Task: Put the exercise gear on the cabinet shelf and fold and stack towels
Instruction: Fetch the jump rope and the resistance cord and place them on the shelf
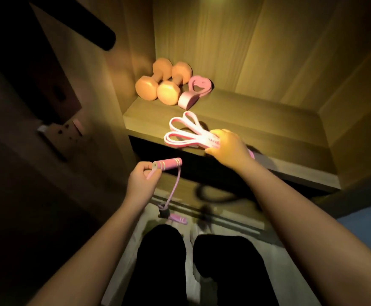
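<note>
My right hand [225, 145] grips a bundle of pink and white resistance bands [183, 133] whose loops lie on the front of the wooden cabinet shelf [268, 133]. My left hand [143, 177] holds a pink jump rope handle [169, 163] below the shelf edge. Its pink cord [173, 186] hangs down to a second handle [177, 217] near the floor. Two orange dumbbells [158, 83] lie at the shelf's back left corner. A pink strap with a loop [193, 91] lies beside them.
Wooden cabinet walls close in the shelf at the back and right. A dark door with a handle [58, 102] stands open on the left. My two dark-clad legs [193, 261] stand on a pale floor below. A sliding track [224, 215] runs along the cabinet's base.
</note>
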Available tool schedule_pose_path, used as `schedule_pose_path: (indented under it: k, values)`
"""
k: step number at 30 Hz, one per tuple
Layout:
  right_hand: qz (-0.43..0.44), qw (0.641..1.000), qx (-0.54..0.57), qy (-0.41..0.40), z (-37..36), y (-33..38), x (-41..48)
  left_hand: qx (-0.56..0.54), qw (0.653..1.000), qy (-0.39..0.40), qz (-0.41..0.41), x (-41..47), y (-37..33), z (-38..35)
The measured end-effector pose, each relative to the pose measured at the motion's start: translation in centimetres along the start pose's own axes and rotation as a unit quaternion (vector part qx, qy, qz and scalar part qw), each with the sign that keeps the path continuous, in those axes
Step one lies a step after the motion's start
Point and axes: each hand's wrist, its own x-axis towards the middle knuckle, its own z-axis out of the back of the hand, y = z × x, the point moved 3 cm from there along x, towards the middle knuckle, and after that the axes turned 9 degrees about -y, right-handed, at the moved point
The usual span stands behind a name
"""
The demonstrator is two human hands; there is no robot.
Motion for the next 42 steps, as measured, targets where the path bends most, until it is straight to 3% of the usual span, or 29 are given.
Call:
schedule_pose_path:
  k: [9,17,24,37,42]
  values:
    - [0.026,0.999,0.011,0.043,-6.3,4.9,9.5,-0.026,0.998,-0.034,0.047,4.2,2.7,0.4]
    - [0.049,0.998,-0.001,0.042,-9.4,8.8,13.6,0.016,0.997,-0.057,0.059,7.8,3.7,1.5]
    - [0.069,0.997,0.017,0.033,-9.7,7.9,13.7,0.013,0.994,-0.054,0.091,8.1,4.7,1.6]
    - [0.084,0.996,-0.014,0.022,-9.6,8.2,12.9,0.012,0.996,-0.055,0.066,7.0,4.3,1.9]
    - [0.095,0.994,0.047,0.020,-6.5,7.8,9.0,-0.023,0.999,-0.027,0.029,4.9,1.2,2.9]
